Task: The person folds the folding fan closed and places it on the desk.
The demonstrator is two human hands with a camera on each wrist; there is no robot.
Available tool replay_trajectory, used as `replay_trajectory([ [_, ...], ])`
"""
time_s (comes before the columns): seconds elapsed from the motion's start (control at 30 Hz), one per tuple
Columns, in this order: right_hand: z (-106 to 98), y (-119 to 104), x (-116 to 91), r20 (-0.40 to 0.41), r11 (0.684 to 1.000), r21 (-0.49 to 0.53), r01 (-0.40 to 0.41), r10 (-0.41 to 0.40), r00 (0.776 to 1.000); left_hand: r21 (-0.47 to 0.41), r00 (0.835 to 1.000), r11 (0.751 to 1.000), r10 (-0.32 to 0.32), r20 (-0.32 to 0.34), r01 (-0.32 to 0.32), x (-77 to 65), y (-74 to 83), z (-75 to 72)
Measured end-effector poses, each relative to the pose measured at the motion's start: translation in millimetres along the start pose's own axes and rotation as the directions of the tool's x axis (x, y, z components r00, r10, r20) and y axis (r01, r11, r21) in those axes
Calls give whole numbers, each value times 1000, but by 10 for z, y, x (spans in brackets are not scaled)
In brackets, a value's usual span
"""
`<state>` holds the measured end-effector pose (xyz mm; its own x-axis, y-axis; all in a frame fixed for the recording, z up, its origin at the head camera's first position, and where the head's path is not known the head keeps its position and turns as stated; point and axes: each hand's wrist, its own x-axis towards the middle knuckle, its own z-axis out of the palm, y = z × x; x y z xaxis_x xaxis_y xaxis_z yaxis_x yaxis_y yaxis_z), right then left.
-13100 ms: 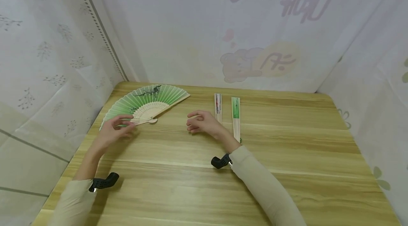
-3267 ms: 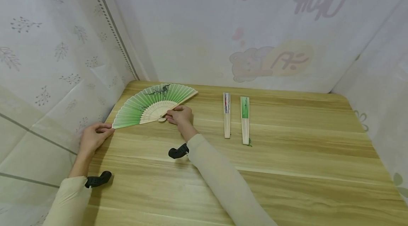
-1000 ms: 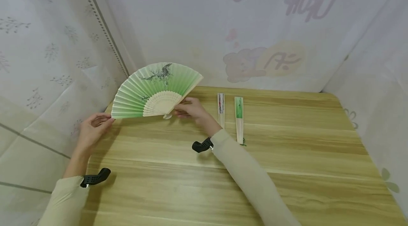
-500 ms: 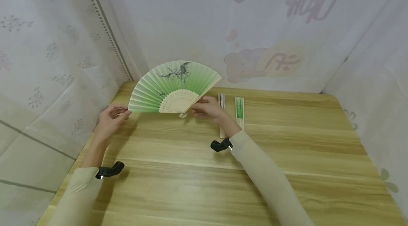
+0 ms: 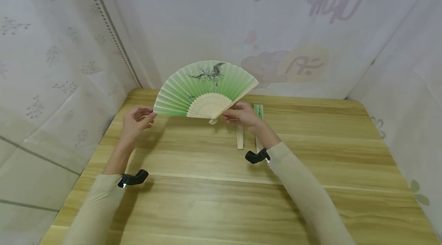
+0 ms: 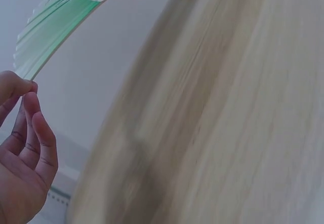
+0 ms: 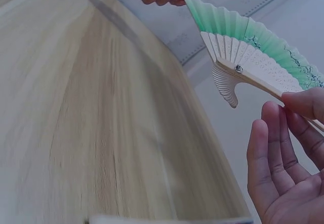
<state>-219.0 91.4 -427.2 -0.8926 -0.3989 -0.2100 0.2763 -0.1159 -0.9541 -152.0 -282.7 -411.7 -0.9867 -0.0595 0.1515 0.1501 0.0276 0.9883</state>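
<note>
A green folding fan (image 5: 207,87), spread wide and painted with a dark branch, is held up above the table between both hands. At its left lower corner, my left hand (image 5: 135,124) pinches the edge between thumb and fingertip. My right hand (image 5: 243,115) pinches the right guard stick close to the pivot. In the right wrist view the metal rivet and curved rib ends of the fan (image 7: 253,57) show below the pale pierced ribs. The left wrist view has the thumb and index finger of the left hand (image 6: 25,143) meeting on the fan's tip.
Two folded fans lie on the wooden table (image 5: 207,199) behind the right hand and forearm: a pale folded fan (image 5: 239,139), mostly covered, and a green folded fan (image 5: 258,110). Patterned white curtains (image 5: 193,18) hang around the table's back and sides.
Lying on the table at first, the spread fan has been lifted by both hands. Over the last second it has moved right and slightly up, now overlapping the folded fans' area.
</note>
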Motion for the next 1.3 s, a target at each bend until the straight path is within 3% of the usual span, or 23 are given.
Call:
replay_trajectory([
  [0.27,-249,-19,-139,-25,1000,19,19,-18,1000,-28,1000,999,16,21,-16,121,20,261],
  [0.53,-463,-2,-282,-57,999,-2,50,-50,997,-75,999,997,30,28,-27,326,-173,460],
  [0.83,-708,76,-441,-87,995,-17,101,-102,991,-98,997,995,36,75,-29,341,-60,758],
  [1.3,-954,50,-681,-119,987,-47,153,-158,980,-90,993,994,67,95,-59,448,-154,1056],
])
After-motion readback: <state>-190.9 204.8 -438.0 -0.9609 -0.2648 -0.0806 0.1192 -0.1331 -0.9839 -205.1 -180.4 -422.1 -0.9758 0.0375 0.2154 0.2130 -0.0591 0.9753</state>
